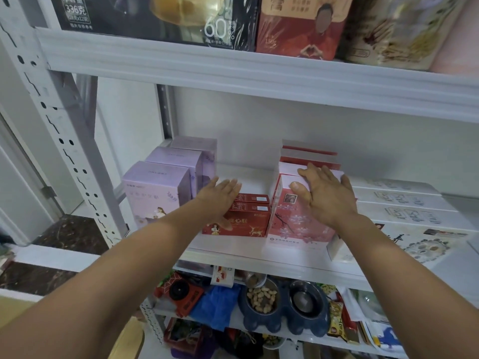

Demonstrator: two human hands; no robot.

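Both my arms reach into a white metal shelf (259, 257). My left hand (220, 196) lies flat with straight fingers on the top of a low red box (241, 221) in the middle of the shelf. My right hand (326, 193) rests palm down, fingers spread, on the top of a taller pink box with a blossom print (293, 224) just right of the red one. More pink and red-striped boxes (308, 154) stand behind it.
Three lilac boxes (160, 182) stand in a row at the left. Long white boxes (404, 203) lie at the right. The shelf above (259, 71) holds large packages. Below are a blue double pet bowl (282, 304), a red box and bags.
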